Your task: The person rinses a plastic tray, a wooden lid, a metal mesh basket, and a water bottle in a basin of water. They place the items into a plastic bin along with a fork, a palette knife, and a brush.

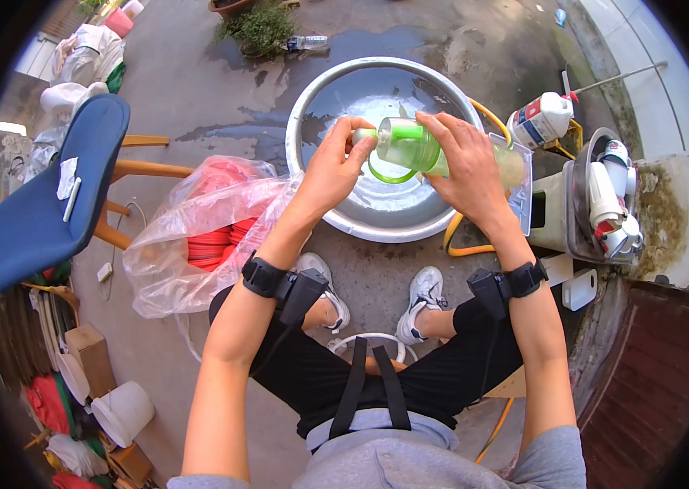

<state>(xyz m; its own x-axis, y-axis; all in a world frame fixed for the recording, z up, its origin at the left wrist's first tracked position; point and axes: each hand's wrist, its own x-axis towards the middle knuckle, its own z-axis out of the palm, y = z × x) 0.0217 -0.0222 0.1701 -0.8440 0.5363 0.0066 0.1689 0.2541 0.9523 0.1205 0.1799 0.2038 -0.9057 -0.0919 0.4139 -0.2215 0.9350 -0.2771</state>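
Over a round metal basin [324, 90] of water, a clear green plastic bottle [410, 145] with a green strap loop lies sideways between my hands. My right hand [471, 159] wraps round its body from the right. With fingers pinched together, my left hand [336, 159] holds a small whitish piece [364, 136] at the bottle's left end. Whether that piece touches the bottle is hard to tell. The strap hangs below the bottle, above the water.
A blue chair [35, 200] stands at the left, beside a clear plastic bag [165, 269] with red contents. To the right are a yellow hose [452, 236], a white jug [541, 119] and a tub of white containers [605, 196]. A potted plant [255, 31] stands at the top.
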